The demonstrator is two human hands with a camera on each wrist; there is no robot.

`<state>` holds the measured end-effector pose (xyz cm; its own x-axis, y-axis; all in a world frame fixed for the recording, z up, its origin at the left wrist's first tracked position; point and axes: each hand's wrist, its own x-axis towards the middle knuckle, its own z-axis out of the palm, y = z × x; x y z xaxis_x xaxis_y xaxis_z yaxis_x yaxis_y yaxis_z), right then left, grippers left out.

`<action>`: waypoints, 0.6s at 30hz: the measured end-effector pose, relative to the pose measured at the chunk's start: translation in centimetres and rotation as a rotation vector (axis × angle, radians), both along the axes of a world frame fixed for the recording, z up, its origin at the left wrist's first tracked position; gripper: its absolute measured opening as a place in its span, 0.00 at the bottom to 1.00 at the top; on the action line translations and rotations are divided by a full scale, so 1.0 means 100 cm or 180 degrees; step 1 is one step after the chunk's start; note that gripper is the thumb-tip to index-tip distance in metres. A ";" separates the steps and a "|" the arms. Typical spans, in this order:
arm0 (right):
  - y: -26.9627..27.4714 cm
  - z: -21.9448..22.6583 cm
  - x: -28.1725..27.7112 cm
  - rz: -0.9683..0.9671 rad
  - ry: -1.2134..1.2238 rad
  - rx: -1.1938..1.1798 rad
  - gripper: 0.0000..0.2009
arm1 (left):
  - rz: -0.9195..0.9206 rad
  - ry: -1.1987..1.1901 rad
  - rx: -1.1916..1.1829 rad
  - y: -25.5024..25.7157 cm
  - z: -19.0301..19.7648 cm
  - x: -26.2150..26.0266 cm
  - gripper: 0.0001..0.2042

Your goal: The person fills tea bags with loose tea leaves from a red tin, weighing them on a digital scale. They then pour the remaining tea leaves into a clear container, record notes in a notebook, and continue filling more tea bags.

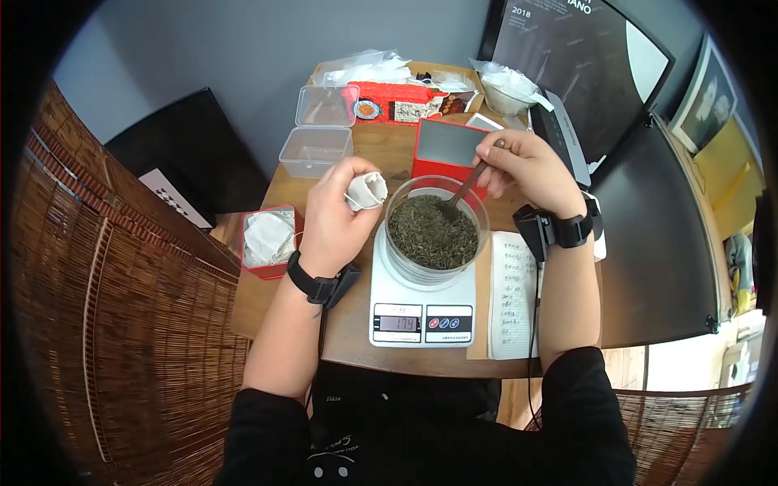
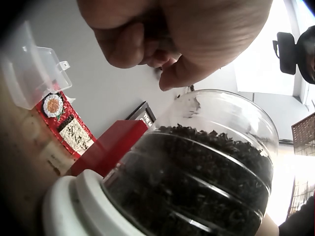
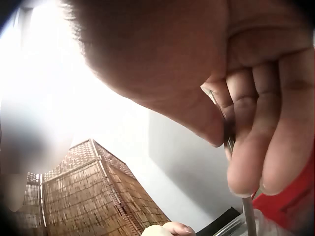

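My left hand (image 1: 335, 217) holds a small white tea bag (image 1: 367, 191), its mouth facing up, beside a clear round jar (image 1: 484, 212). Dark green dried tea leaves (image 1: 429, 239) fill much of that jar. From the right, my right hand (image 1: 528, 168) pinches the handle of a spoon (image 1: 474, 176) between thumb and fingers. The spoon's bowl dips into the leaves near the jar's far side. Under the jar is a white kitchen scale (image 1: 381, 279) with a lit display. In the right wrist view the spoon handle (image 3: 250, 216) runs down past the fingertips.
A red box (image 1: 270, 271) of white tea bags stands at the left. Behind the jar is an open red box (image 1: 446, 142), with a clear plastic box (image 1: 316, 154) left of it. A written notebook (image 1: 512, 300) lies right of the scale. Red packaging (image 1: 397, 101) and a monitor (image 1: 575, 73) stand farther back.
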<state>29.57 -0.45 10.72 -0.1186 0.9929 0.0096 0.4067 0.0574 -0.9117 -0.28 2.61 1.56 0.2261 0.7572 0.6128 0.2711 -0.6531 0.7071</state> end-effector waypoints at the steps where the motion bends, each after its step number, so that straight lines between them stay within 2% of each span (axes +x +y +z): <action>1: 0.003 -0.004 0.003 0.0102 0.0162 -0.0094 0.14 | -0.0043 -0.0010 0.0070 0.000 0.000 0.001 0.12; 10: 0.013 -0.010 0.017 0.0226 0.0584 -0.0415 0.14 | -0.0131 0.0055 0.0107 -0.007 0.007 0.002 0.12; 18: 0.017 -0.014 0.027 0.0100 0.1390 -0.0350 0.13 | -0.0097 0.0151 0.0286 -0.005 0.003 0.003 0.13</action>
